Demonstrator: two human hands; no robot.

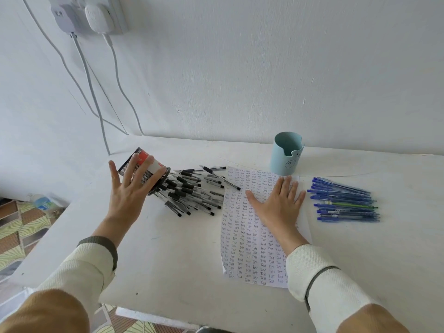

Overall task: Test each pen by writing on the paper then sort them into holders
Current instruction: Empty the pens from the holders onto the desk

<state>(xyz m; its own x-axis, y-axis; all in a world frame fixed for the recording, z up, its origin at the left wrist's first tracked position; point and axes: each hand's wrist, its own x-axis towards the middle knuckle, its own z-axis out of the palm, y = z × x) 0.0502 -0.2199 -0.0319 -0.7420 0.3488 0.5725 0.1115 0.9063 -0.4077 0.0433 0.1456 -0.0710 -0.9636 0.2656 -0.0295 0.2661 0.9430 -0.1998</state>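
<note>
A black mesh holder (pixel 144 175) with a red and white label lies tipped on its side at the left, its mouth toward a heap of black-capped pens (pixel 192 192) spilled on the white table. My left hand (pixel 129 188) is spread open over the holder, fingers apart, not gripping it. A sheet of paper (pixel 242 236) covered with rows of the word "Test" lies in the middle. My right hand (pixel 278 205) rests flat on its upper part, fingers apart. A light blue holder (pixel 287 153) stands upright behind the paper. Blue pens (pixel 346 200) lie in a row at the right.
The white table (pixel 168 260) meets a white wall at the back; its left and front edges drop to a patterned tiled floor (pixel 19 227). Wall sockets with plugs (pixel 96 15) and hanging cables (pixel 96 99) are at the upper left. A plastic bottle (pixel 44 203) lies on the floor.
</note>
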